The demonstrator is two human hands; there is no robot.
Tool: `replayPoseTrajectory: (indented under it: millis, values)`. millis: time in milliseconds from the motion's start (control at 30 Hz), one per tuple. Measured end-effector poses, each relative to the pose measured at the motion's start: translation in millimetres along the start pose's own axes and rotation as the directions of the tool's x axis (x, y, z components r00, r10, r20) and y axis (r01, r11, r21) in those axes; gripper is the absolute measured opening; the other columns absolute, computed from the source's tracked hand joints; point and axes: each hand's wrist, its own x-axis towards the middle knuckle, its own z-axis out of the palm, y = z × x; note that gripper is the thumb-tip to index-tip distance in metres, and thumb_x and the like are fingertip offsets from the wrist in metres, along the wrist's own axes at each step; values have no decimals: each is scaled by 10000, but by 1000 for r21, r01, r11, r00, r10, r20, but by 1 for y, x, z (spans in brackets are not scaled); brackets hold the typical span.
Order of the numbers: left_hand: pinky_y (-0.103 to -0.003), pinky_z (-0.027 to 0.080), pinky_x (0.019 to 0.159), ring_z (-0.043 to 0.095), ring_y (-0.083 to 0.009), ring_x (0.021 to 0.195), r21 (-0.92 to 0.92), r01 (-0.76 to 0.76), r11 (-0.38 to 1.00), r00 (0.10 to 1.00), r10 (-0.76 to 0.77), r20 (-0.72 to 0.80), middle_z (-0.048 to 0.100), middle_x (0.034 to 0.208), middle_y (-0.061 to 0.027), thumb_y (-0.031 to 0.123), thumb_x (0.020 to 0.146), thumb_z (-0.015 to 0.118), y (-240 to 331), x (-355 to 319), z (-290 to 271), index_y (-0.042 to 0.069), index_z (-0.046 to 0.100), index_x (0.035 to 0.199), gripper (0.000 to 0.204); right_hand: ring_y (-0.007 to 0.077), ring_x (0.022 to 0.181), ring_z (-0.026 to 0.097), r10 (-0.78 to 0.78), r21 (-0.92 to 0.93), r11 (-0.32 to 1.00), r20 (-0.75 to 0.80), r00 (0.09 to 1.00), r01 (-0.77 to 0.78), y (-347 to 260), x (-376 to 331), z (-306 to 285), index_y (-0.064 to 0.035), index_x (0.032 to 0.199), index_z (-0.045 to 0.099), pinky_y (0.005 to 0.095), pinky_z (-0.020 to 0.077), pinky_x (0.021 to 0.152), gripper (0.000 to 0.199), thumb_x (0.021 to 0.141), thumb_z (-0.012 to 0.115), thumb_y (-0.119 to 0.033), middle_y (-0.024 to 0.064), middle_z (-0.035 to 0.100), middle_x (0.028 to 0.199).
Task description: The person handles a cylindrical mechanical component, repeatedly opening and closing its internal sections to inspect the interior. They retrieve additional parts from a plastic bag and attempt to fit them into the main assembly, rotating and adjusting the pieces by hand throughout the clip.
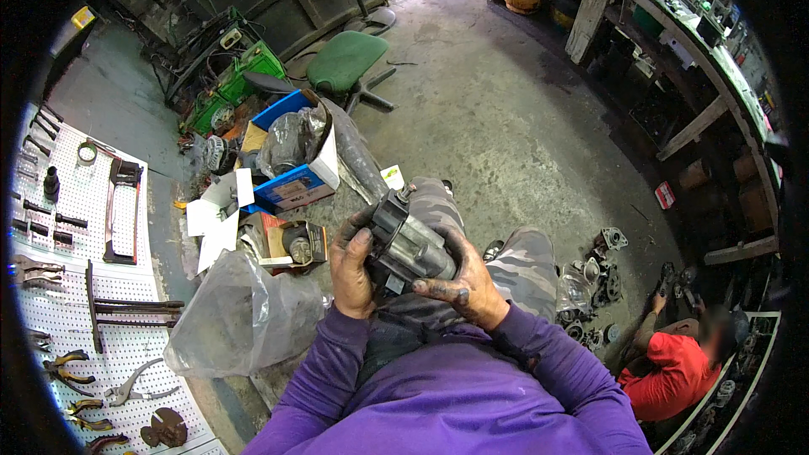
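Gripped between left hand (350, 276) and right hand (472, 286): metal motor-like unit (411, 243), likely heavy, stiff; best cupped around its barrel (431, 258).

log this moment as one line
left hand: holds machine part | right hand: holds same part | nearby: plastic bag, blue box

Metal parts (608, 285) on floor (506, 109) (stained)

L hand (352, 274) & R hand (474, 284) around blk/grey mech. part (421, 248)
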Motion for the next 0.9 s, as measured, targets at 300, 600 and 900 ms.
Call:
replayPoseTrajectory:
  millis: [300, 600, 900]
  values:
    - [-365, 605, 940, 738, -233, 1054, -63, 84, 994, 996, -85, -16, 733, 1205, -142, 301, 1011, 677, -9, 1, -8, -41, 649, 1324, 464, 268, 1264, 601, 110, 210, 972, 10, 994, -109, -12, -2, 10, 69, 1437, 512, 377, 454, 1119, 910, 771, 977, -342, 190, 637, 1341]
    - [-359, 602, 950, 736, -226, 1055, -41, 122, 992, 992, -121, 27, 738, 1202, -136, 292, 986, 740, -10, 2, -7, -33, 654, 1338, 487, 254, 1262, 593, 133, 253, 959, -4, 991, -128, -13, -5, 9, 73, 1447, 494, 369, 449, 1120, 913, 783, 977, -330, 184, 629, 1346]
    - [-361, 544, 1060, 689, -236, 1174, 86, 2, 996, 998, -7, 64, 719, 1278, -142, 202, 884, 853, 4, -3, 5, -49, 638, 1374, 591, 264, 1384, 499, 145, 228, 961, 56, 988, -154, -11, -6, -3, 71, 1548, 403, 373, 414, 1172, 1052, 694, 934, -237, 173, 521, 1484]
